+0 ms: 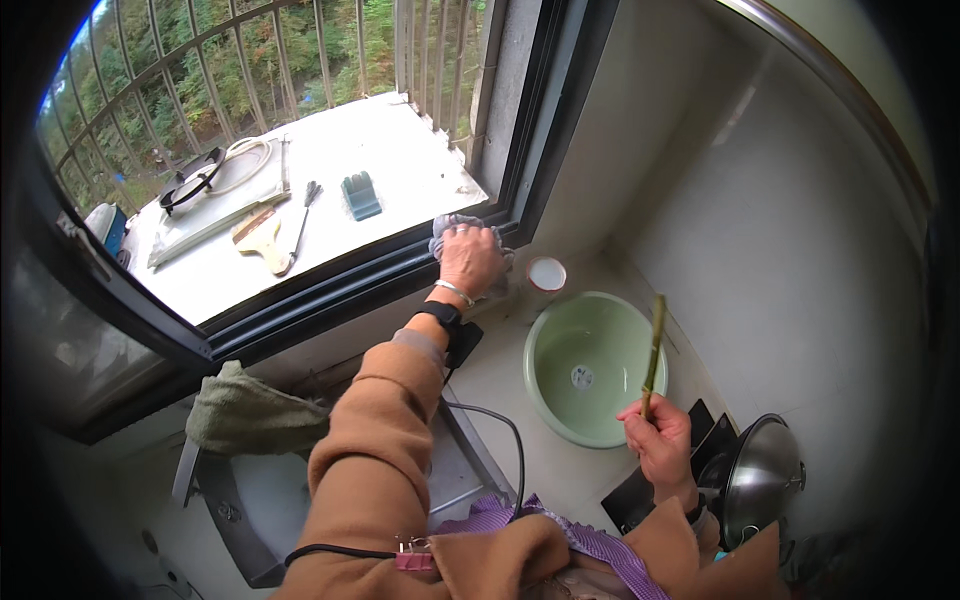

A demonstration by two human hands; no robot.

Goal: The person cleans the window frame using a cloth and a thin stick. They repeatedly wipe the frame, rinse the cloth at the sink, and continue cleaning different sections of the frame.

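Note:
My left hand presses a crumpled grey cloth against the right end of the dark window track, close to the frame's corner. Part of the cloth hangs down below my fingers. In my right hand a green plant stalk or stick is held by its lower end, its tip pointing up. That stalk overlaps the right rim of a pale green plastic basin on the counter. A small white-topped cup or jar stands between the cloth and the basin.
Outside on the white ledge lie a wide brush, a thin-handled tool and a blue-grey plastic piece. A green towel drapes over the faucet by the sink. A black cable crosses the counter. A metal-lidded pan stands right.

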